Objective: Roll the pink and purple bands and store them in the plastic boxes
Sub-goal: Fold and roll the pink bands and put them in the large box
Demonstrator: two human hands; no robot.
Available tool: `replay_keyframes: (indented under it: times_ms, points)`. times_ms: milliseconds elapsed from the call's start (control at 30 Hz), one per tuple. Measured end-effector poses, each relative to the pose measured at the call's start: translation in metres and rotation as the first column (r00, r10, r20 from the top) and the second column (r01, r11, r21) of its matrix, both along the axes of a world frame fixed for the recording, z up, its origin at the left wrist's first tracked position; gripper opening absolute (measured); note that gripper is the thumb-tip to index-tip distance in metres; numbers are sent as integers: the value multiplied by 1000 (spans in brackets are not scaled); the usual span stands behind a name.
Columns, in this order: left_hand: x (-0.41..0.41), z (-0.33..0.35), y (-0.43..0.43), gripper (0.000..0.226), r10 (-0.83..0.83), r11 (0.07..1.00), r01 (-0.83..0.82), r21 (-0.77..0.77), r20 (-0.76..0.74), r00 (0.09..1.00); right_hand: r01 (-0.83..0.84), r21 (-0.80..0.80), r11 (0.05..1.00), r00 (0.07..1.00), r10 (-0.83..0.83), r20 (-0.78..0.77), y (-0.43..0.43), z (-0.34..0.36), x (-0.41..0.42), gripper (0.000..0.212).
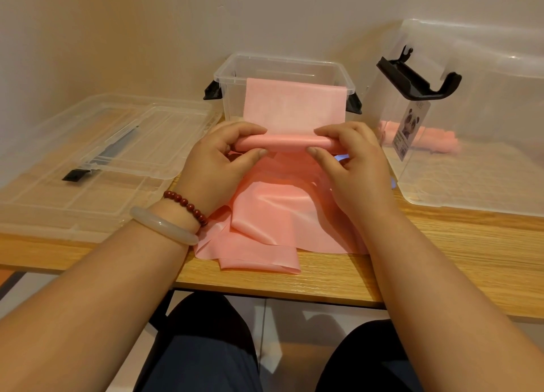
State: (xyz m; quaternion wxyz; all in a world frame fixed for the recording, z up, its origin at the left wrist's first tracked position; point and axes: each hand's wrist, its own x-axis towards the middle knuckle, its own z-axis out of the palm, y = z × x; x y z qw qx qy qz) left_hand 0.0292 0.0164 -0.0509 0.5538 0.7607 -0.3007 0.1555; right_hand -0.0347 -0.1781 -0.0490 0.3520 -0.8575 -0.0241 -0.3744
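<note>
A long pink band point(273, 215) lies crumpled on the wooden table, and its far end drapes over the front wall of a small clear plastic box point(232, 76). Between these parts the band is wound into a short roll point(285, 142). My left hand point(217, 162) pinches the roll's left end between thumb and fingers. My right hand point(350, 159) pinches its right end the same way. A larger clear box point(471, 170) at the right holds a rolled pink band point(435, 141) inside. A sliver of purple point(343, 157) peeks out under my right hand.
Two clear lids point(97, 153) lie flat at the left of the table. The large box's black latch point(418, 79) sticks up at the right. The wall stands close behind the boxes. The table's front edge point(265, 291) runs just above my knees.
</note>
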Motion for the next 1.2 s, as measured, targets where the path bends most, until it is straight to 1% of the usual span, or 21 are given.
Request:
replay_keyframes:
  times_ms: [67, 133, 267, 367, 467, 533, 567, 633, 700, 733, 800, 900, 1033, 1100, 1200]
  points:
    - [0, -1, 0, 33, -2, 1000, 1, -16, -22, 1000, -15, 11, 1000, 1000, 16, -15, 0, 1, -1, 33]
    - [0, -1, 0, 32, -23, 999, 20, -49, -69, 997, -5, 26, 1000, 1000, 6, -28, 0, 2, -1, 35]
    - [-2, 0, -1, 31, -56, 995, 45, -94, -118, 991, 15, 39, 999, 1000, -16, 12, -1, 0, 0, 24]
    - [-3, 2, -1, 34, -53, 996, 45, -79, -105, 993, 7, 28, 1000, 999, -8, 44, -2, 0, 1, 13]
    - [-4, 2, -1, 29, -22, 999, 19, -43, -65, 998, 6, 31, 1000, 1000, -7, 28, -2, 0, 1, 14]
    - [-3, 2, -1, 27, -14, 999, 11, -37, -67, 998, 0, 46, 999, 1000, -1, 9, -1, 1, 0, 15]
    - [-3, 2, -1, 27, -19, 999, 15, -47, -78, 997, -11, 65, 998, 1000, 11, -5, 0, 2, -2, 18]
    - [-3, 2, -1, 28, -26, 997, 18, -79, -100, 995, -49, 108, 993, 998, 53, -31, 2, 4, -5, 36]
    - [-3, 2, -1, 28, -24, 995, 13, -97, -114, 993, -68, 74, 995, 997, 72, -39, 2, 5, -7, 49]
    - [-4, 2, -1, 27, -24, 995, 12, -100, -119, 993, -66, 32, 997, 997, 67, -33, 2, 5, -7, 49]
    - [-5, 3, -1, 24, -28, 994, 15, -104, -125, 992, -39, -24, 999, 999, 39, -7, 0, 3, -5, 39]
    - [-5, 3, -1, 21, -50, 994, 37, -100, -130, 990, -11, -22, 1000, 999, 12, 45, -2, 0, -1, 30]
    - [-6, 4, -2, 35, -51, 996, 44, -77, -88, 995, 7, -38, 999, 996, -4, 86, -3, -2, 1, 14]
    - [-6, 4, -1, 37, -43, 997, 36, -75, -92, 995, 9, -20, 1000, 997, -7, 78, -3, -2, 1, 14]
    - [-5, 4, -1, 30, -35, 995, 25, -94, -102, 994, 4, 9, 1000, 999, -4, 46, -3, -1, 1, 18]
